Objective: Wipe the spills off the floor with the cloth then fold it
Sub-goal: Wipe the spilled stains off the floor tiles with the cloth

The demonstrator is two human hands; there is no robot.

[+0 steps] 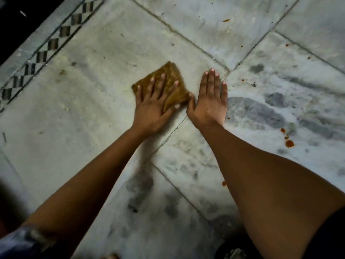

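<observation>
Marble floor (93, 118), red spills (289, 143) at right. Left hand (153, 101) flat, fingers spread on folded brown cloth (168, 79), centre frame. Right hand (211, 98) flat, empty, beside cloth.

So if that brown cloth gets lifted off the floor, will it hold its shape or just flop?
Probably flop: the cloth is soft fabric lying flat under the left hand. Its fold would likely fall open. It looks thin, so probably light.

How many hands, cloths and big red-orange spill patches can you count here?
Hands: 2, the left hand and right hand
Cloths: 1, the brown cloth
Big red-orange spill patches: 1, the spill patch, plus tiny specks uncounted
Total: 4
</observation>
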